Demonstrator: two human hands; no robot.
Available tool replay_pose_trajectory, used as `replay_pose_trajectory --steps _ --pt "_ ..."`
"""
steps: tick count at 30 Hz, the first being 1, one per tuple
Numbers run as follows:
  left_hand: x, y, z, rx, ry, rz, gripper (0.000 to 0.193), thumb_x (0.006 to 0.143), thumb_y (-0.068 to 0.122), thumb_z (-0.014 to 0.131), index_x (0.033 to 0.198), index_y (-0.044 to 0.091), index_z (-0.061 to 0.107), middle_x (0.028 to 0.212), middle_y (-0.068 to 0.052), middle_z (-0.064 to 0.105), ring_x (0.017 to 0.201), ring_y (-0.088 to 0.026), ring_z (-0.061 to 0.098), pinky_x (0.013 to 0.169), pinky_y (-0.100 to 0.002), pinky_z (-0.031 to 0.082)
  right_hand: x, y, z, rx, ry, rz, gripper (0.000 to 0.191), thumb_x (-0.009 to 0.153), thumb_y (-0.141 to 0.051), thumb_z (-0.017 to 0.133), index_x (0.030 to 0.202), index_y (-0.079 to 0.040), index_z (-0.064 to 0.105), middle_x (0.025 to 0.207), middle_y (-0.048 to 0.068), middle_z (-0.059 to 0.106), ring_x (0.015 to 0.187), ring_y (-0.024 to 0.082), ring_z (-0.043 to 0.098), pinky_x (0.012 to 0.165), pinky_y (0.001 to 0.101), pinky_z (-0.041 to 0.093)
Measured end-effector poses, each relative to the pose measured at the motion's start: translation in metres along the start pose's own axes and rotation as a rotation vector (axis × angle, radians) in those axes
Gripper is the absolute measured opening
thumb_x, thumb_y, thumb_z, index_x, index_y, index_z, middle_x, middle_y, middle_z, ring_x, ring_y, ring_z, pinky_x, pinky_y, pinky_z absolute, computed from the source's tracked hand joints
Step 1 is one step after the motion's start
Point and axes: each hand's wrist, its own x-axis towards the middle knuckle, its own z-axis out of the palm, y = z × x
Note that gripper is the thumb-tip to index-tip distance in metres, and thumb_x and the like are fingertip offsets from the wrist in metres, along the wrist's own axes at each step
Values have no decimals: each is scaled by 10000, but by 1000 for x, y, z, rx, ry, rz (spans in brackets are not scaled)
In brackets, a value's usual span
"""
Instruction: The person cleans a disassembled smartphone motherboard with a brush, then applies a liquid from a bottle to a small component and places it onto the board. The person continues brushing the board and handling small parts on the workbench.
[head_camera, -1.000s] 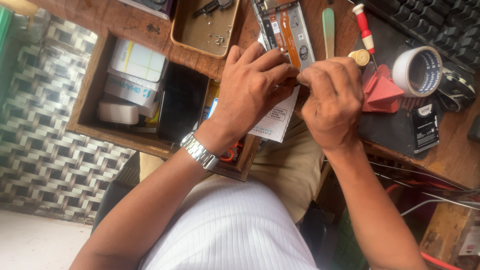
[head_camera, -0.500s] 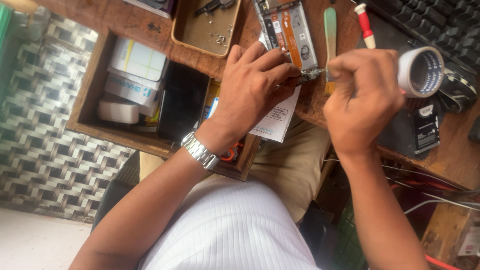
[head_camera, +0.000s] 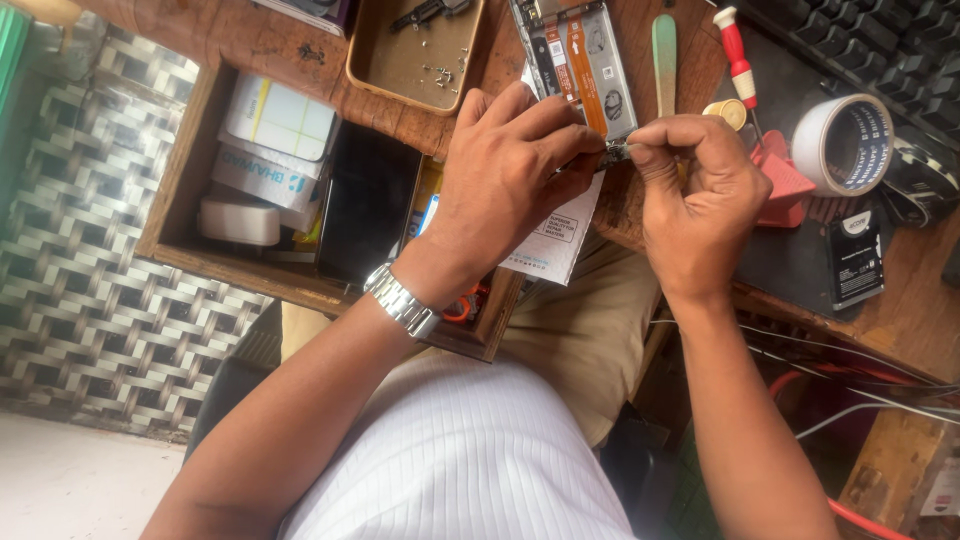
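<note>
An opened phone, its back off and an orange flex strip showing, lies on the wooden desk. My left hand, with a metal watch on the wrist, grips the phone's near end with curled fingers. My right hand is right beside it, thumb and forefinger pinched on a small metal piece at the phone's near corner. A white printed paper hangs under my left hand.
A shallow tan tray with small screws sits left of the phone. An open wooden drawer holds boxes. To the right are a green pry tool, a red-handled screwdriver, a tape roll, a red pick and a keyboard.
My right hand swung out to the right toward the tape roll, then came back to the phone's near corner and pinched there. My left hand stayed on the phone.
</note>
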Motion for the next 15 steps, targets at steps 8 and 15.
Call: replay_pose_trajectory --steps 8,15 --pt "0 0 0 9 -5 -1 211 891 299 804 1073 199 764 1025 71 639 978 -168 538 864 -368 369 0 -3 2 -26 -4 -24 102 1106 48 747 1033 29 678 1016 62 681 953 118 653 897 235 544" --pt "0 0 1 19 1 0 210 892 300 803 1071 199 760 1025 73 639 984 -166 538 862 -370 370 1 -1 2 -41 3 -56 112 1094 53 759 1032 30 668 1021 67 684 963 129 656 905 240 539"
